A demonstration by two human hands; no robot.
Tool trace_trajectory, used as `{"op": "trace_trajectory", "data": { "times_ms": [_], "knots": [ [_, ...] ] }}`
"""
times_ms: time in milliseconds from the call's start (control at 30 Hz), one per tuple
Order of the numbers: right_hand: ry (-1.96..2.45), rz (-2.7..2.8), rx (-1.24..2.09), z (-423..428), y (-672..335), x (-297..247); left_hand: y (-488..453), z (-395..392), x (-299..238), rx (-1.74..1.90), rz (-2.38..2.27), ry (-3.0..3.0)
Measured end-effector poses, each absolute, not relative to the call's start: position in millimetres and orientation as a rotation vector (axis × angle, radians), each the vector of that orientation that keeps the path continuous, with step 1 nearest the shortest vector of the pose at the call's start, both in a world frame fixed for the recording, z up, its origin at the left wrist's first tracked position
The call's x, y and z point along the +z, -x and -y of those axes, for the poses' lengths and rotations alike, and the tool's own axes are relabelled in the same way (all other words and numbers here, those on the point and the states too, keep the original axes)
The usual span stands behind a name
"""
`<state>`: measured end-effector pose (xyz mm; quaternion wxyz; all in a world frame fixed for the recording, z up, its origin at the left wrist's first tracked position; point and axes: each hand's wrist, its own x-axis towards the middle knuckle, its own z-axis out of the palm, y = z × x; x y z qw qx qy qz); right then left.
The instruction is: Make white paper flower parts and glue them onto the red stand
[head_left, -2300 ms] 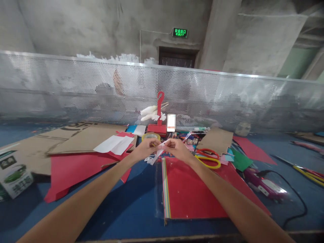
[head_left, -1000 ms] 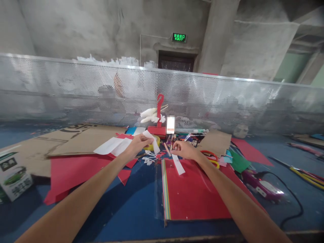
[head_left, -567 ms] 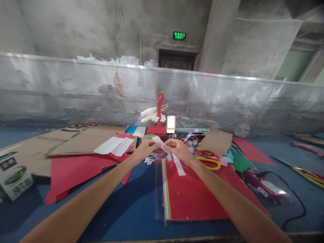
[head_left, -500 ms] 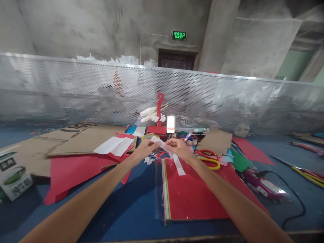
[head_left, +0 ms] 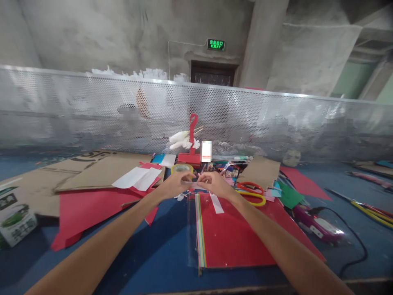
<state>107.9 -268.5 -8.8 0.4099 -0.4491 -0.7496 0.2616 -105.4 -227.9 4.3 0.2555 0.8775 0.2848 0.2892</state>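
Between my forearms (head_left: 119,227) the bench (head_left: 147,254) gives me a low way through, left of the red paper stack (head_left: 239,233). Ahead of my left grip (head_left: 176,186), the tape roll (head_left: 173,169) and red stand (head_left: 192,134) bar the way; scissors handles (head_left: 263,198) sit just beside my right wrist (head_left: 231,194).

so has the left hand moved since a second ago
Yes: against the red stand, the left hand has shifted right and lower in view.

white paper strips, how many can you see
2: the held strip between the left grip and right grip, and a loose strip lying on the red-topped paper stack. Others may be hidden.
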Motion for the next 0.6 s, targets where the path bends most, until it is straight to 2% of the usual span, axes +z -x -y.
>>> {"op": "trace_trajectory", "data": {
  "times_ms": [400,600],
  "knots": [
    [1.036,1.964,0.632,271,-107,-11,101,220,-5,0.731,-0.763,-2.435],
    [1.066,2.196,0.31,279,-104,-7,101,216,-10,0.726,-0.757,-2.284]
  ]
}}
